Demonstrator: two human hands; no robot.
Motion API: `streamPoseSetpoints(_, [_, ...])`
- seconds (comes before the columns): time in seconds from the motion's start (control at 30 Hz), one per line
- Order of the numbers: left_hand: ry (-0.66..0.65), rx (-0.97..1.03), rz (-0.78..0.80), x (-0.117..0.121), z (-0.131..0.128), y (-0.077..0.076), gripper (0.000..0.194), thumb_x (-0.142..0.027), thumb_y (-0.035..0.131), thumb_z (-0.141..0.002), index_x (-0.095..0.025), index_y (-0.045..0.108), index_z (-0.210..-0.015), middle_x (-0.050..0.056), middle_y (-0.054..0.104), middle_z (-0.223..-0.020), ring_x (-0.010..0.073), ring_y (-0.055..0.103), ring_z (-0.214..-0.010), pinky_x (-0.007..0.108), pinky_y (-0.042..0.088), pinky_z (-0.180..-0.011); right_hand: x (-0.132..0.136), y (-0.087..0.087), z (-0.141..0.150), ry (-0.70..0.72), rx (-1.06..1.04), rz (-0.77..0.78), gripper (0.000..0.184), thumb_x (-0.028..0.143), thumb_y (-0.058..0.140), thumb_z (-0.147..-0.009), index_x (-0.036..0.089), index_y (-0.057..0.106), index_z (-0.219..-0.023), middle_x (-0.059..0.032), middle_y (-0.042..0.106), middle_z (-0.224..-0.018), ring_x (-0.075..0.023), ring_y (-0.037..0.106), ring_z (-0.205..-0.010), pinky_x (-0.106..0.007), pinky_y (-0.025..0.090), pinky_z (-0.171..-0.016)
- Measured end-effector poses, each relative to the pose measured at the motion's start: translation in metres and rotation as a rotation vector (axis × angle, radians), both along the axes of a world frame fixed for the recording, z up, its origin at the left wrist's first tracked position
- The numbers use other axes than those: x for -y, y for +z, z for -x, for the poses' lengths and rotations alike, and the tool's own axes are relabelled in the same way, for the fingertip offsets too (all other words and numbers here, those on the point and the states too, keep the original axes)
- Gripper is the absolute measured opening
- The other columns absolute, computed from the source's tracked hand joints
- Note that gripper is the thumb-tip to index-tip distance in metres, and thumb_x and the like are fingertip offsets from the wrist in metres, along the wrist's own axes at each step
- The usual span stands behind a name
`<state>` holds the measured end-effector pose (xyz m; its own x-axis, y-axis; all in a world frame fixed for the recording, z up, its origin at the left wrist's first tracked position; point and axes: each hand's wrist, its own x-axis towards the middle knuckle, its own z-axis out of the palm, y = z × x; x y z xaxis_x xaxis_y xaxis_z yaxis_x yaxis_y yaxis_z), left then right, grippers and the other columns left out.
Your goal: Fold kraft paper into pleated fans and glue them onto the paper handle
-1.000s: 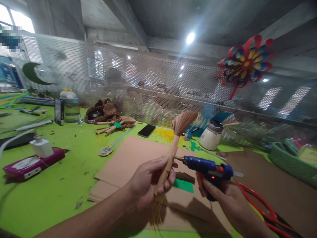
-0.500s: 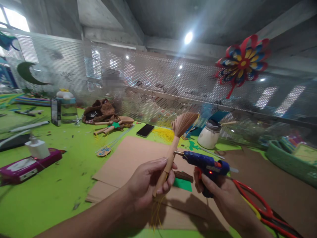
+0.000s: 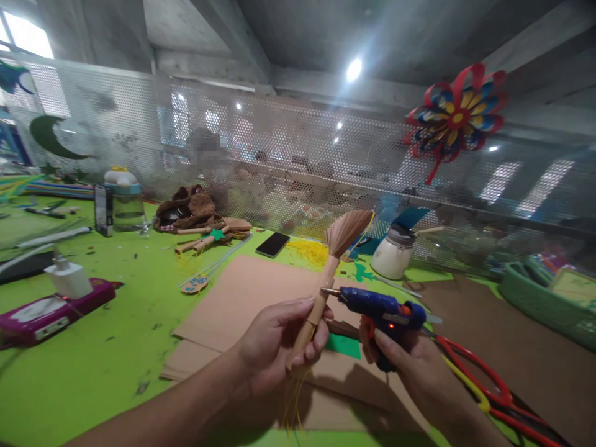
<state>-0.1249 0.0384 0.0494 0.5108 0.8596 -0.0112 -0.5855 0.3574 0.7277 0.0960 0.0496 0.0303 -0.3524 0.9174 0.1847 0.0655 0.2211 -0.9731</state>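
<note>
My left hand (image 3: 279, 341) is closed around the lower handle of a small brown paper broom (image 3: 328, 270). The broom leans up to the right, its pleated fan at the top and yellow strands hanging below the handle. In my right hand (image 3: 410, 360) is a blue hot glue gun (image 3: 382, 307) with a small red light lit. Its metal nozzle points left and meets the broom's handle just above my left fingers, or sits right in front of it. Beneath both hands lie brown paper sheets (image 3: 246, 285) and a green paper piece (image 3: 344, 346).
Red-handled scissors (image 3: 493, 385) lie at the right, near a green basket (image 3: 540, 310). A white jar (image 3: 393, 254), a black phone (image 3: 272, 244) and yellow strands (image 3: 310, 252) stand or lie behind. At left are a purple power strip (image 3: 60, 313) and more paper brooms (image 3: 214, 234).
My right hand has moved the glue gun slightly left, bringing its nozzle onto or in front of the broom's handle. My left hand keeps the broom in nearly the same place.
</note>
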Motion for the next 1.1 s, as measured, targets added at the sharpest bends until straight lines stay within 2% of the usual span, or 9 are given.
streamPoseSetpoints(0.2, [0.002,-0.022,-0.016,0.002,-0.001,0.002,0.028,-0.029,0.038,-0.091,-0.010,0.058,-0.087,0.001,0.054,-0.055,0.0051,0.040,-0.038,0.016,0.021,-0.035,-0.001,0.007,0.000,-0.023,-0.030,-0.002,0.029,0.043,0.057,-0.086,0.016,0.064,-0.093,-0.0047,0.057,-0.075,-0.0178,0.049,-0.071,-0.032,0.039,-0.067])
streamPoseSetpoints(0.4, [-0.028,0.012,0.006,-0.002,0.001,-0.001,0.026,-0.031,0.042,-0.090,-0.011,0.057,-0.085,0.001,0.054,-0.055,0.0054,0.039,-0.038,0.016,0.020,-0.034,-0.001,-0.002,-0.002,0.036,0.005,0.017,0.029,0.043,0.058,-0.085,0.015,0.064,-0.087,-0.0043,0.056,-0.074,-0.0165,0.048,-0.068,-0.030,0.037,-0.063])
streamPoseSetpoints(0.67, [-0.035,0.002,-0.019,0.002,0.001,0.001,0.027,-0.029,0.041,-0.090,-0.010,0.059,-0.087,0.002,0.053,-0.056,0.0053,0.040,-0.039,0.015,0.023,-0.035,0.000,0.004,0.000,-0.024,-0.017,-0.006,0.029,0.043,0.058,-0.085,0.015,0.065,-0.091,-0.0056,0.059,-0.075,-0.0179,0.050,-0.070,-0.032,0.038,-0.065])
streamPoseSetpoints(0.93, [-0.046,0.032,-0.017,-0.001,0.002,0.000,0.030,-0.028,0.037,-0.092,-0.009,0.058,-0.086,0.002,0.052,-0.053,0.0057,0.040,-0.038,0.016,0.022,-0.034,-0.002,-0.003,-0.005,0.012,-0.013,0.004,0.028,0.042,0.060,-0.084,0.015,0.066,-0.091,-0.0059,0.060,-0.075,-0.0181,0.050,-0.069,-0.031,0.037,-0.065])
streamPoseSetpoints(1.1, [-0.056,-0.007,-0.036,0.000,0.002,0.001,0.030,-0.028,0.036,-0.092,-0.009,0.059,-0.087,0.002,0.052,-0.054,0.0053,0.039,-0.038,0.016,0.022,-0.035,-0.003,-0.002,-0.002,-0.053,-0.057,-0.003,0.032,0.046,0.060,-0.082,0.015,0.066,-0.090,-0.0058,0.059,-0.073,-0.0192,0.050,-0.069,-0.032,0.039,-0.065])
